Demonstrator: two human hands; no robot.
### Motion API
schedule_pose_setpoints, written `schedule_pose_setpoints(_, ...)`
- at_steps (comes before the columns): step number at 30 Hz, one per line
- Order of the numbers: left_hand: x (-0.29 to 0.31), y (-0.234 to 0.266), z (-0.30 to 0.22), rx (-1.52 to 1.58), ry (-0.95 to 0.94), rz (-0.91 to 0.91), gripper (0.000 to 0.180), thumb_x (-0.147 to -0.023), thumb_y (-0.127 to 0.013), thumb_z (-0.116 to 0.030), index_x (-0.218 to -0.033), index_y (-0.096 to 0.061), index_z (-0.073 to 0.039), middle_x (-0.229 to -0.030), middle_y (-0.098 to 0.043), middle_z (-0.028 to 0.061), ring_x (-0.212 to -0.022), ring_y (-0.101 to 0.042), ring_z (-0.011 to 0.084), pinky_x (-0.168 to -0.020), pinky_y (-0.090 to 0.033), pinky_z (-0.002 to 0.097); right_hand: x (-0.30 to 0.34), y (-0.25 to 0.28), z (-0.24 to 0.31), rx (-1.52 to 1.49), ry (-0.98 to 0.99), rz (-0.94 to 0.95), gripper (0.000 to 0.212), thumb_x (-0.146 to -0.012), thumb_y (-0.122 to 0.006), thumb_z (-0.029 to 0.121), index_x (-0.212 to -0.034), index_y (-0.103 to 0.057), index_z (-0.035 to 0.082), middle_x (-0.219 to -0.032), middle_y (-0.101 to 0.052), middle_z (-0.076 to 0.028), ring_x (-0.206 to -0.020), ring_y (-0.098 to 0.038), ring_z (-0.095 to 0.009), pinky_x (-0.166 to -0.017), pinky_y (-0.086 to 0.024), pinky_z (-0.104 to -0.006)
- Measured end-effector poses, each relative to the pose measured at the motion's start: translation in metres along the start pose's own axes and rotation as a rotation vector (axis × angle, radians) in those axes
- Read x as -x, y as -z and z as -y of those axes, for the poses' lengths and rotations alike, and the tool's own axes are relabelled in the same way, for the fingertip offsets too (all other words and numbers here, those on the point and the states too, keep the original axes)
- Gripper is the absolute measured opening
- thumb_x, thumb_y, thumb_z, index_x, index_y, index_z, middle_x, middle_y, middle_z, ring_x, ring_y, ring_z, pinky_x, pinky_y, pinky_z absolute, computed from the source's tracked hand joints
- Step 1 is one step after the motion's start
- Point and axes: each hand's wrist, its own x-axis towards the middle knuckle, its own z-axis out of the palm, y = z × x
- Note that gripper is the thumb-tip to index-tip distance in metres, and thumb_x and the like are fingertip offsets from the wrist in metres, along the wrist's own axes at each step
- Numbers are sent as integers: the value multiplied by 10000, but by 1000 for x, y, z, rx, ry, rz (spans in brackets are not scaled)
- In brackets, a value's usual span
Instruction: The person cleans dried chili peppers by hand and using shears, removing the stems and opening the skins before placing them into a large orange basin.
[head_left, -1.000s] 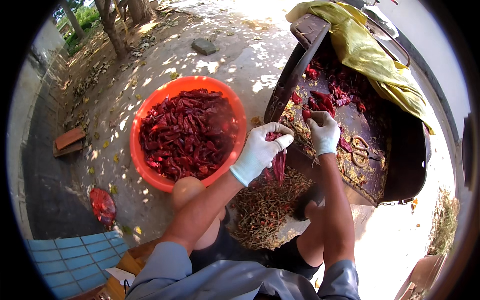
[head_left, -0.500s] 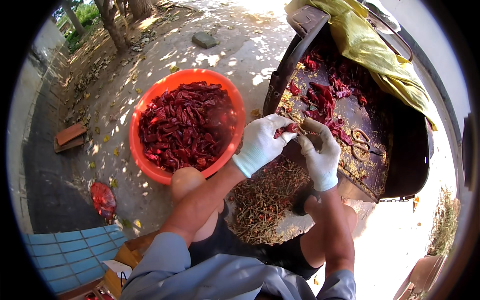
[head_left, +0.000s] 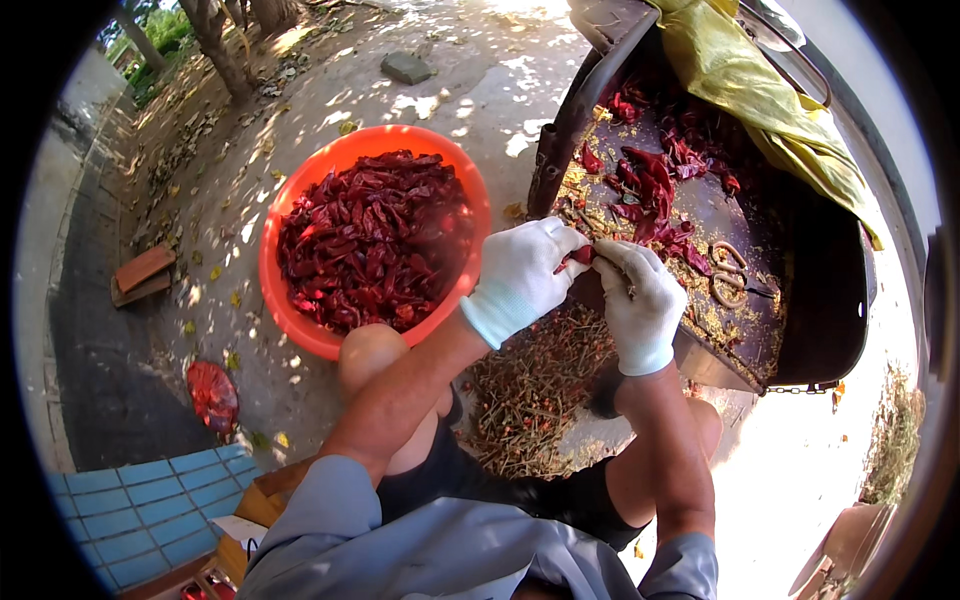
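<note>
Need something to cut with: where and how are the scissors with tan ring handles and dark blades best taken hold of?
Probably by the tan ring handles, coming from the left, where the white-gloved right hand is: the rings face that side, while the dark blades point right.

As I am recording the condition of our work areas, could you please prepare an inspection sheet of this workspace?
Surface: dark open container, its floor strewn with yellow seeds.
Job's things: dark red peppers heaped in an orange-red basin; more loose peppers in the container.
Clutter: pile of stems on the ground; scissors lying in the container.
Hands: white-gloved left hand holds a red pepper; white-gloved right hand at its end, grip unclear.
Cables: nothing seen for certain; a chain by the container's lower edge.
Surroundings: leaf-littered ground, tree trunks, blue tiles, bricks, yellow cloth over the container's edge.
</note>
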Motion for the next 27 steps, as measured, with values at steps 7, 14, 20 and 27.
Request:
schedule_pose_setpoints(7, 5, 2, 8, -77, -37, -4, 206, -705, -766, -93, -904, -723, -124, -824, -671, 61, -743, -676, 263, -634, -538, 366, 2, -17, 7, -37, -44, 88, 94, -839, -689, 18, -917, -650, 55, -834, -690, -123, -724, -688, -307, -651, -554, -348)
schedule_pose_setpoints(14, 11, 3, 11, 133, 169, 104, 215, -748, -782, -86, -953, -728, -50, -875, -702, 96, -761, -691, 241, -693, -544, 315, 0, -16, 9, -318, -446, 144, 104, -845, -654, 8, -948, -646, -6, -776, -695, -92, -627, -669, -161, -594, -533, -284)
schedule_pose_setpoints(20, 10, -2, 6, 585, 272, 78, 141, -836, -773, -73, -943, -715, -1, -856, -712, 44, -769, -639, 82, -711, -524, 260, -5, -1, -2, -1161, -971, 127, 102, -910, -607, 9, -1006, -608, -26, -807, -628, -66, -598, -531, -79, -518, -444, -225)
schedule_pose_setpoints(27, 8, 1, 7, 850, 425, 65, 149, -870, -731, -54, -998, -683, 4, -840, -667, -19, -760, -588, 46, -715, -496, 223, -20, 20, -40, -1258, -1027, -198, 151, -937, -596, 7, -1089, -598, 14, -928, -646, -68, -663, -565, -97, -579, -491, -235)
